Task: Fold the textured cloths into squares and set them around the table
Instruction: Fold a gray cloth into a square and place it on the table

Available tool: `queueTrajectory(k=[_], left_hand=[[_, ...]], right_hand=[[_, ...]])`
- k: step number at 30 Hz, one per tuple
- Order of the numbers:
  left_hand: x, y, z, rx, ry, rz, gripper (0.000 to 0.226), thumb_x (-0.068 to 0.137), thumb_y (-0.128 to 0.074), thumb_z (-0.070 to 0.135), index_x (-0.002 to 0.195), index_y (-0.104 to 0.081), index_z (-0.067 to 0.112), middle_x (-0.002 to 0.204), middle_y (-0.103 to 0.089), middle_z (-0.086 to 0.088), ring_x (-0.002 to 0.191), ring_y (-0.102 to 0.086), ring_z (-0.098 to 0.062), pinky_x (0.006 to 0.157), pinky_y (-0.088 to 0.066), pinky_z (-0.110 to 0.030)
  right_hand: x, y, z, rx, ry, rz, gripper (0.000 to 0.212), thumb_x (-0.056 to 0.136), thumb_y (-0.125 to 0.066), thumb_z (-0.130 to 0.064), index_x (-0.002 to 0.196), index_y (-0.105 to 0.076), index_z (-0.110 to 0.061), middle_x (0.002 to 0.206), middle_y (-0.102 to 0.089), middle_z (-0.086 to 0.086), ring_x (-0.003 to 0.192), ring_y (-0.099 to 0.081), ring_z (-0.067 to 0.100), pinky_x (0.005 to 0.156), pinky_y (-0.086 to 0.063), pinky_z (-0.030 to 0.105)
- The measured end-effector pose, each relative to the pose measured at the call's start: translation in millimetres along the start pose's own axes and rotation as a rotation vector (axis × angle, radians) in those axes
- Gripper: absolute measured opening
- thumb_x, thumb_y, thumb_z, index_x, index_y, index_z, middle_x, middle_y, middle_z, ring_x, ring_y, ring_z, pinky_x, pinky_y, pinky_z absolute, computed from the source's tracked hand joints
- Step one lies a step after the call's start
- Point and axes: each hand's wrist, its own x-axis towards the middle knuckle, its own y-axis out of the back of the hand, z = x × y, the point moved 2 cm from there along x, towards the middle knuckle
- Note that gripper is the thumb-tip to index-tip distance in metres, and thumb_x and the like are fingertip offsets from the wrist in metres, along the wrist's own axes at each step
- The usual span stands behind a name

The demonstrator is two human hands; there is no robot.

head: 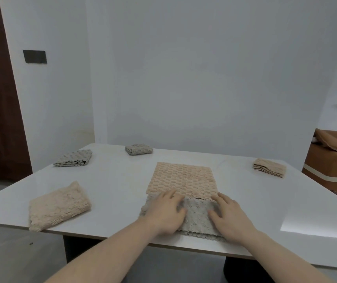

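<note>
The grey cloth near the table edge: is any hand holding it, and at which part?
Neither hand grips it. The left hand and right hand rest flat on top of the folded grey cloth, fingers relaxed, pressing its left and right halves.

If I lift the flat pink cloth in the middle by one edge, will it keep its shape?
Probably not. The pink cloth lies thin and flat on the table, so it would likely droop. Its bumpy weave may grip the grey cloth overlapping it under both hands and drag it along.
</note>
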Motion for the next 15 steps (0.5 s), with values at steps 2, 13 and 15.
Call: queueTrajectory(k=[2, 13, 15], left_hand=[[6, -13, 3, 0.018, 0.039, -0.085, 0.064, 0.102, -0.029, 0.055, 0.160, -0.018, 0.032, 0.170, -0.003, 0.001, 0.157, 0.000, -0.025, 0.127, -0.001, -0.046], [29, -30, -9, 0.173, 0.105, -0.180, 0.080, 0.093, -0.013, 0.073, 0.161, 0.004, 0.035, 0.169, 0.010, 0.006, 0.155, 0.016, -0.025, 0.123, 0.014, -0.051], [34, -31, -8, 0.168, 0.117, -0.164, 0.080, 0.093, -0.013, 0.073, 0.161, 0.004, 0.035, 0.170, 0.009, 0.006, 0.155, 0.015, -0.026, 0.123, 0.014, -0.051]], right_hand=[[3, -10, -2, 0.018, -0.049, -0.048, 0.071, 0.098, -0.039, -0.060, 0.158, -0.021, -0.027, 0.167, -0.012, -0.004, 0.153, -0.011, 0.020, 0.125, -0.010, 0.036], [26, -27, 11, -0.082, -0.082, -0.164, 0.090, 0.090, -0.025, -0.079, 0.161, -0.008, -0.026, 0.168, -0.002, -0.006, 0.155, 0.000, 0.018, 0.125, 0.002, 0.047], [32, -27, 13, -0.089, -0.071, -0.166, 0.089, 0.090, -0.025, -0.078, 0.161, -0.008, -0.028, 0.168, -0.004, -0.007, 0.155, -0.003, 0.019, 0.125, 0.001, 0.048]])
